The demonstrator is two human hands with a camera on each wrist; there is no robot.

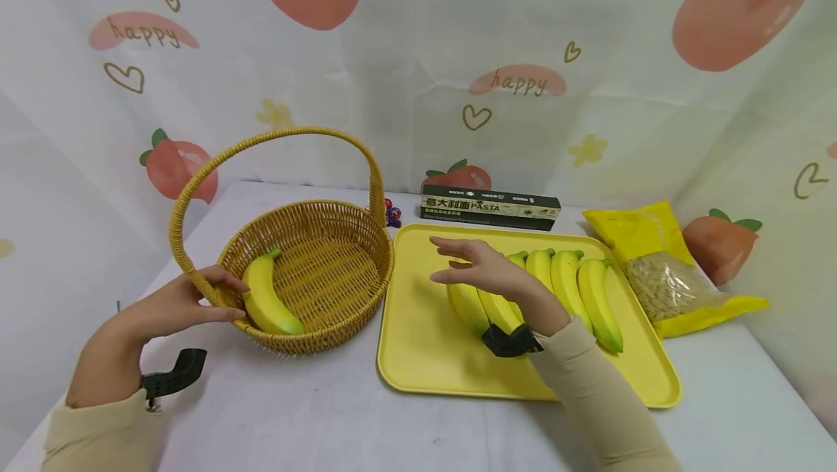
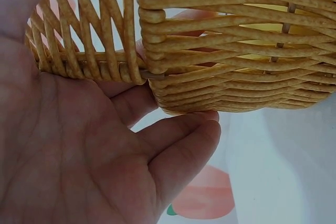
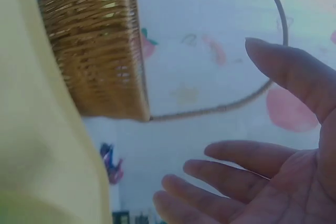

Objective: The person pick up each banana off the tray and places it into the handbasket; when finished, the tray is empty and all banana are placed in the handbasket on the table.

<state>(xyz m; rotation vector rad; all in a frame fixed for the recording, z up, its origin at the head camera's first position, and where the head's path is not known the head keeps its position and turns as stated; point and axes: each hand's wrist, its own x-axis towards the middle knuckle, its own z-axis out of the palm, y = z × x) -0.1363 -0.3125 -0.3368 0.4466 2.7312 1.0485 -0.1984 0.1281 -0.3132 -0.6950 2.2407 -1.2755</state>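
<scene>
Yellow tray (image 1: 418, 356) on bench (image 1: 314, 414): banana bunch (image 1: 575, 290) lying in it. Wicker basket (image 1: 327, 239) just left of it: 1 banana (image 1: 264, 301). Left hand (image 1: 173, 305) touches basket rim, fingers (image 2: 178, 150) relaxed. Right hand (image 1: 487, 269) hovers over bunch, fingers (image 3: 236, 174) spread, holding nothing.

My tan woven wicker basket (image 1: 327, 269) holds one yellow, green-tipped banana (image 1: 267, 299). The flat rectangular plastic tray (image 1: 418, 341) is yellow. The backdrop cloth (image 1: 418, 58) is white with pink fruit print.
</scene>
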